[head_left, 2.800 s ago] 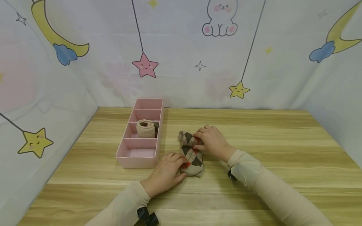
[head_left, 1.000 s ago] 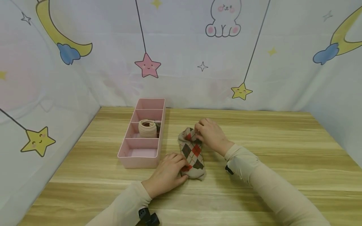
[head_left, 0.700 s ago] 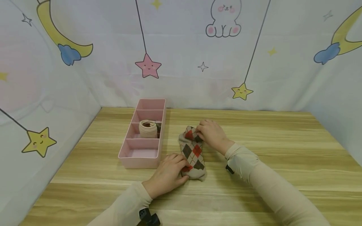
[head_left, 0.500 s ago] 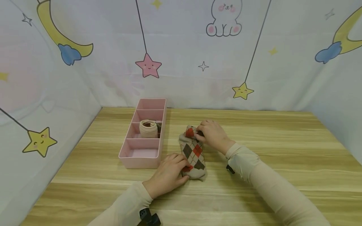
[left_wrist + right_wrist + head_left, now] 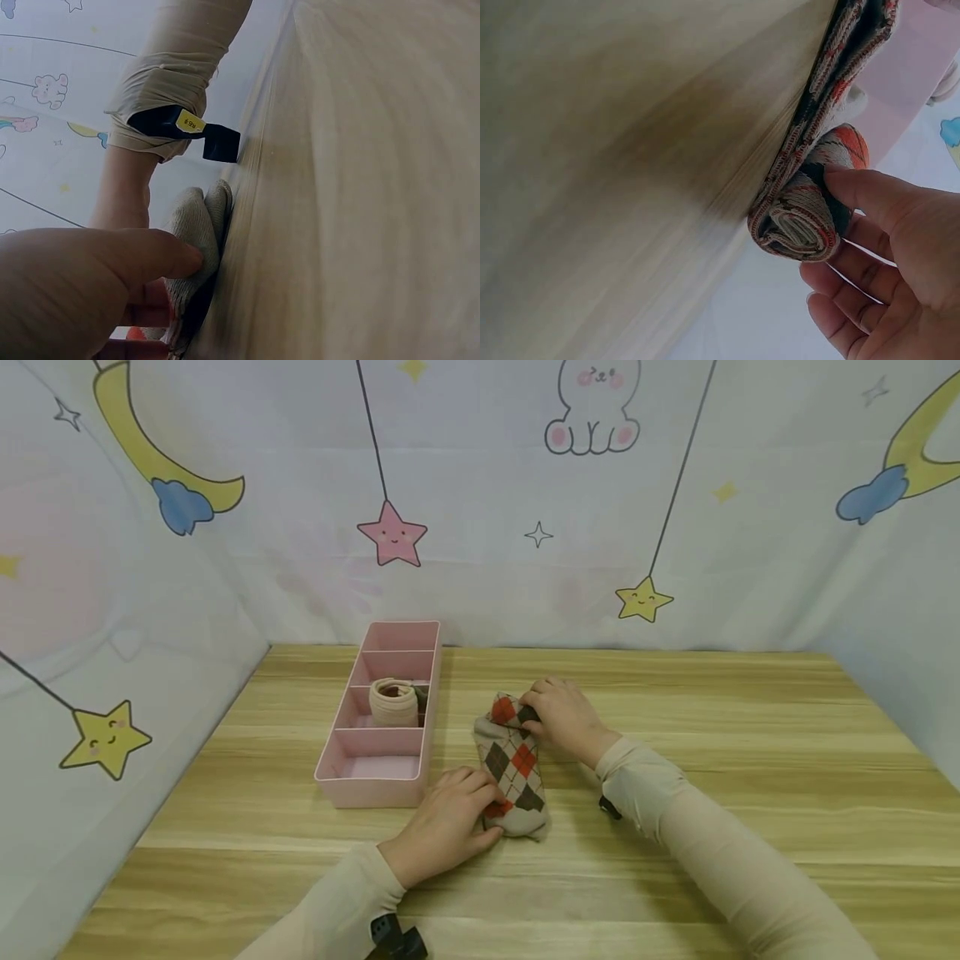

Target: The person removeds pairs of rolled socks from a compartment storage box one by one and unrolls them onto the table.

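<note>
A pair of beige argyle socks [image 5: 510,768] with red and dark diamonds lies stacked on the table, its far end rolled up. In the right wrist view the roll [image 5: 799,225] shows its spiral layers edge-on. My right hand [image 5: 564,717] pinches that roll between thumb and fingers. At the near end, my left hand [image 5: 448,820] holds the socks by their left edge. Its thumb [image 5: 161,255] lies against the beige ends in the left wrist view, with the fingers partly hidden behind.
Left of the socks stands a pink divided box [image 5: 375,793]. One compartment holds a rolled beige sock [image 5: 393,703], with something dark beside it. Patterned white cloth [image 5: 480,527] surrounds the wooden table [image 5: 712,710] at the back and sides.
Since the earliest frame the roll has loosened and shifted toward the far end, so more of the flat socks shows. Over the last half second both hands have barely moved.
</note>
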Tool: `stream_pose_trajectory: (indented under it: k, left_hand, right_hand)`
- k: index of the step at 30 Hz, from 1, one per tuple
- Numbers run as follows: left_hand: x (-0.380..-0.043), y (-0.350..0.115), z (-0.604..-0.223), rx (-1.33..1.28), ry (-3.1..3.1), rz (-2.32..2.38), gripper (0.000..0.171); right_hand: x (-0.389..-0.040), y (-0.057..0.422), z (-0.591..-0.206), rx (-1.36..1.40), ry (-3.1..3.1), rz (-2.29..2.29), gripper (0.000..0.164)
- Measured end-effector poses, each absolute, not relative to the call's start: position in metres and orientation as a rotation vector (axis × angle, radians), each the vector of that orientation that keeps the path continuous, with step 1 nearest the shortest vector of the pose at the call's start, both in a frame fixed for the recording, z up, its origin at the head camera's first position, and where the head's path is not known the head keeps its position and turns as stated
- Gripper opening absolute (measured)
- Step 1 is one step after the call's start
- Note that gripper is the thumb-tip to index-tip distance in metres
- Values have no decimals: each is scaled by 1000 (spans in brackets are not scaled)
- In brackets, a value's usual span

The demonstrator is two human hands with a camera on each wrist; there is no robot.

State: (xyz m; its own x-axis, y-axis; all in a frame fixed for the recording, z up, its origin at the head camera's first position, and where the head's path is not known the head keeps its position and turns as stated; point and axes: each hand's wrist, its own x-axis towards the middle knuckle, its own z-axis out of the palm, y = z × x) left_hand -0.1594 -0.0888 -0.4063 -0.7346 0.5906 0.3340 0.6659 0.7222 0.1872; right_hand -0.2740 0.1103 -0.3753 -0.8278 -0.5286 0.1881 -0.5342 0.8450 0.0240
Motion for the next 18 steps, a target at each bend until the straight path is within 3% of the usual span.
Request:
stream_pose_trajectory:
  k: [18]
  left_hand:
    - [-159,-90,-406,-992,-2680,-422,28]
  right_hand:
    - [-284,110,-370,820,-2869,15,31]
